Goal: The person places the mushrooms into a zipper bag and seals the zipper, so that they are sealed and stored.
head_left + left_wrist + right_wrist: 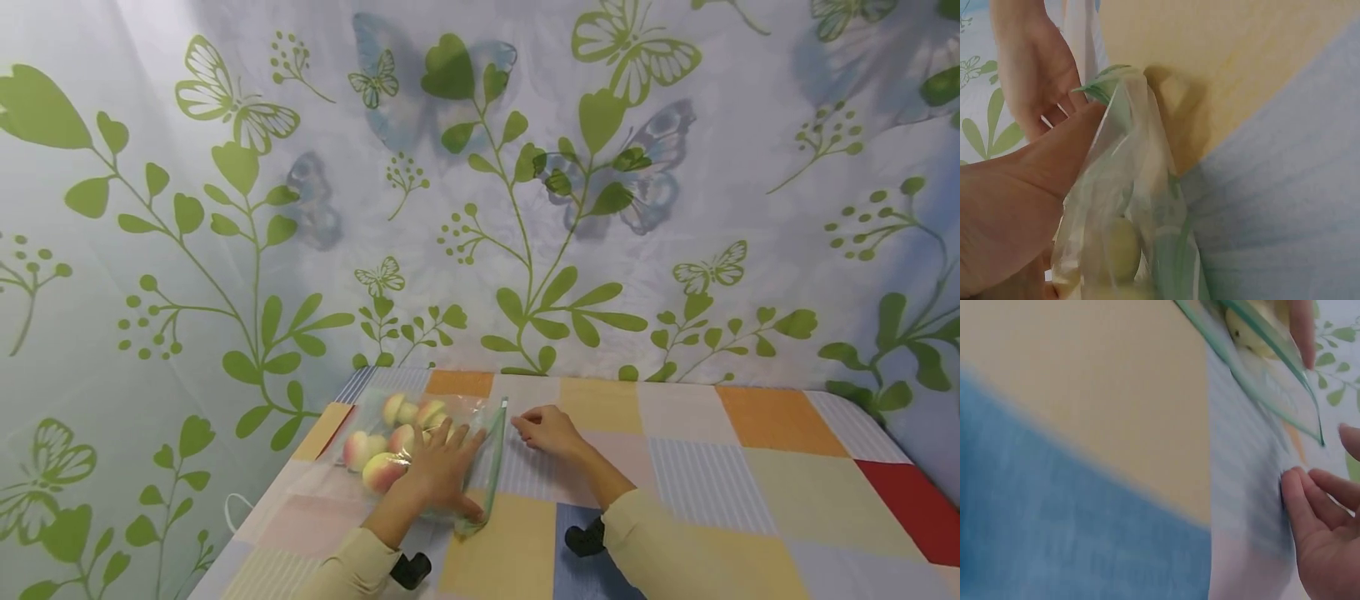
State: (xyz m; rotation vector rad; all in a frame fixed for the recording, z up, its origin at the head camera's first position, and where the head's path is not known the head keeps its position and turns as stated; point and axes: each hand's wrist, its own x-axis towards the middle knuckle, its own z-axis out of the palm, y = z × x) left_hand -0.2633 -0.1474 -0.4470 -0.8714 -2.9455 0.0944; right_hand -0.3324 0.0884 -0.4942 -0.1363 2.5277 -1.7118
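A clear zip bag (pixel 487 479) with a green strip along its mouth lies on the table, its mouth toward the right. Inside are several yellow-and-red peaches (pixel 386 472). My left hand (pixel 442 471) rests spread over the bag and fruit, its thumb by the near end of the green strip. Just right of the strip's far end, my right hand (pixel 551 429) hovers with loosely bent fingers and nothing visible in them. In the right wrist view the bag's two green edges (pixel 1272 403) stand apart, close to the fingertips of that hand (pixel 1329 531).
A patchwork tablecloth (pixel 795 492) covers the table. Behind it hangs a curtain (pixel 465 217) printed with leaves and butterflies. Black devices (pixel 411 571) sit at both wrists. A white cord (pixel 236 510) loops at the table's left edge.
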